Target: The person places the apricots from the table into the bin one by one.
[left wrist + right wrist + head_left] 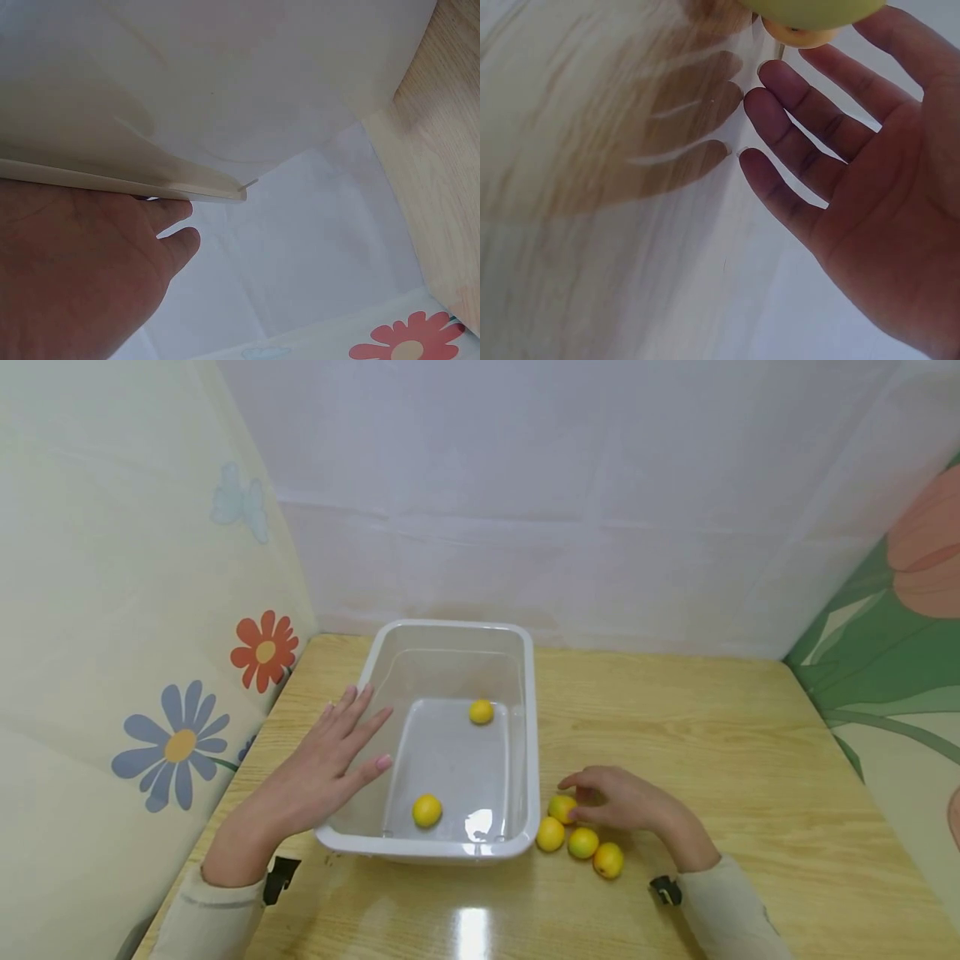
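A white plastic tub (527, 735) stands on the table, with one small round yellow fruit (427, 811) near its front and another yellow fruit (481, 712) farther back. My left hand (322, 768) lies along the tub's left rim, fingers spread and straight; the left wrist view shows the palm against the rim (112, 182). Right of the tub, my right hand (618, 797) has thumb and index finger curved round a yellow-green fruit (562, 808). In the right wrist view that fruit (817, 9) is cut off by the top edge, while the other fingers stay loosely extended.
Beside the held fruit lie a yellow fruit (551, 834), a greenish one (582, 843) and an orange-tinged one (608, 860), close together by the tub's front right corner. A white cloth wall (600, 577) rises behind the wooden table (675, 710); flower-printed cloth (75, 610) hangs at the left.
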Available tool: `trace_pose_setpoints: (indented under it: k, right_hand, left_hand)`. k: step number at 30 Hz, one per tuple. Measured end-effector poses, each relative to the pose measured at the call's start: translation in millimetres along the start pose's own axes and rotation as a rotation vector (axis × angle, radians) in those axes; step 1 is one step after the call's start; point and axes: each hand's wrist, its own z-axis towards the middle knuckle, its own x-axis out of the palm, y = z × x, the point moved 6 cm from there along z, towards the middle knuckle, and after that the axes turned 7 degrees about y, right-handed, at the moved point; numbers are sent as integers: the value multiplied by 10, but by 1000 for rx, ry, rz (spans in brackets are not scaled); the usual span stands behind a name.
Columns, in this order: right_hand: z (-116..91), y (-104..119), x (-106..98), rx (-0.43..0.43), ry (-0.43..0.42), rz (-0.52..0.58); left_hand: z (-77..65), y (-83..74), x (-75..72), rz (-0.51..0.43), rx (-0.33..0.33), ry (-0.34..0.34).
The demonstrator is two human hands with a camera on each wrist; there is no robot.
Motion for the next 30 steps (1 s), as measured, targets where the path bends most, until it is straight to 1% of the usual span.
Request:
trace_pose_setpoints:
  k: [12,19,26,30]
  right_hand:
    - [21,12,31,16,30,-6]
    - [21,-1,41,24,33,3]
    - [13,8,25,12,21,1]
    - [9,-16,14,35,16,6]
  left_hand:
    - [2,2,1,-2,1,0]
    - [1,13,5,-1,-4,2]
    - [3,13,6,7,-2,1]
    - [-2,11,6,8,-1,-3]
